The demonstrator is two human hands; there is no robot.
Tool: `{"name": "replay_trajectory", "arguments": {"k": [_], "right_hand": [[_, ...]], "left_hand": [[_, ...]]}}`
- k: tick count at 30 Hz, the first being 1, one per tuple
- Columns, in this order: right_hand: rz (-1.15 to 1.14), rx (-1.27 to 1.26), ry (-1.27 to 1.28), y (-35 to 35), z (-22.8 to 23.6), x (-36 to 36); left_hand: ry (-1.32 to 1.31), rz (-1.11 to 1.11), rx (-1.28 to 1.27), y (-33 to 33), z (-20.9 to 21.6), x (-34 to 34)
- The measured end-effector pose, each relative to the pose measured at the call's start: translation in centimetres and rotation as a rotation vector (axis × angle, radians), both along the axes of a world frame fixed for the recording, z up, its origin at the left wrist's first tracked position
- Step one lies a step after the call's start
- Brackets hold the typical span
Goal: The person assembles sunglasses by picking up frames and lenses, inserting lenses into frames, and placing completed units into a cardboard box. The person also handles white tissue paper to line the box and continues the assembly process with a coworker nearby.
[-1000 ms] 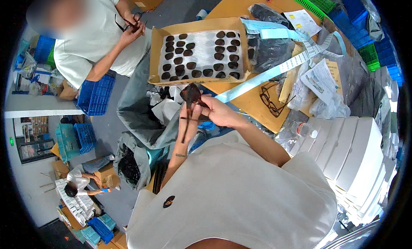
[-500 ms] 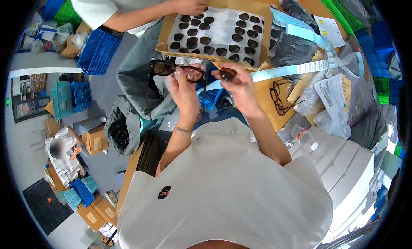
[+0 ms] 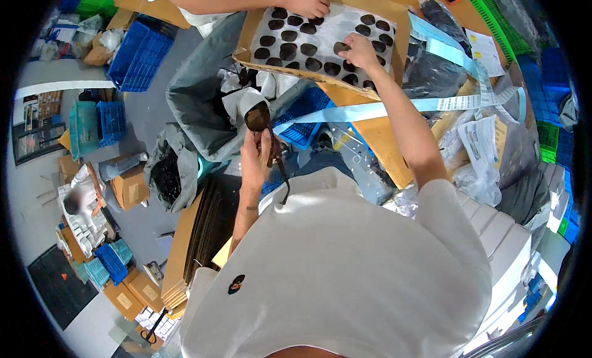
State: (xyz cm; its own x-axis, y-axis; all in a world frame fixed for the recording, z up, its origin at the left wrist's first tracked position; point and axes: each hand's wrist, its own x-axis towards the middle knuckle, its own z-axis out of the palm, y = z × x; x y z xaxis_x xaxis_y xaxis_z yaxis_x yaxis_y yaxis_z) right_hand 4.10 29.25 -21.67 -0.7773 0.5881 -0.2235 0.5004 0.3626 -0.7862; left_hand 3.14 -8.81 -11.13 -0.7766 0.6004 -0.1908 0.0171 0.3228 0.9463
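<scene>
My left hand (image 3: 254, 154) is closed around a pair of dark-framed sunglasses (image 3: 258, 117), turned upright with one brown lens at the top and a temple arm dangling toward my shirt. My right hand (image 3: 362, 51) reaches over a shallow cardboard box (image 3: 399, 46), its fingertips pinching a dark sunglass lens (image 3: 340, 48). Several similar dark lenses (image 3: 308, 49) lie in rows on the box's white lining. Another person's hand (image 3: 306, 3) touches lenses at the far side of the same box.
Below the box's left side stands a grey sack (image 3: 203, 111) with white and dark scraps. A pale blue label strip (image 3: 370, 111) runs across the table. Plastic bags and papers (image 3: 478, 139) are heaped at right. A blue basket (image 3: 302, 120) sits beneath the strip.
My right hand has moved from beside the sunglasses up to the box. My left hand has tipped the sunglasses upright and lowered slightly. The other person's hand has shifted right over the lenses.
</scene>
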Motion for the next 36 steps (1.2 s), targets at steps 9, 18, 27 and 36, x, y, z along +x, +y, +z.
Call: {"name": "replay_trajectory", "arguments": {"k": [9,18,27,36], "right_hand": [[-0.054,0.588,-0.284,-2.1,-0.2,-2.0],[0.532,0.294,0.559,-12.6,15.9,5.8],[0.190,-0.637,0.448,-16.4,13.8,10.4],[-0.151,-0.603,0.512,-17.8,10.4,11.5]], "left_hand": [[-0.207,0.131,0.130,0.2,-0.5,-0.5],[0.718,-0.559,-0.353,6.0,8.0,-5.0],[-0.348,-0.403,0.294,7.8,3.1,-5.0],[-0.405,-0.354,0.527,11.1,1.0,1.5]]}}
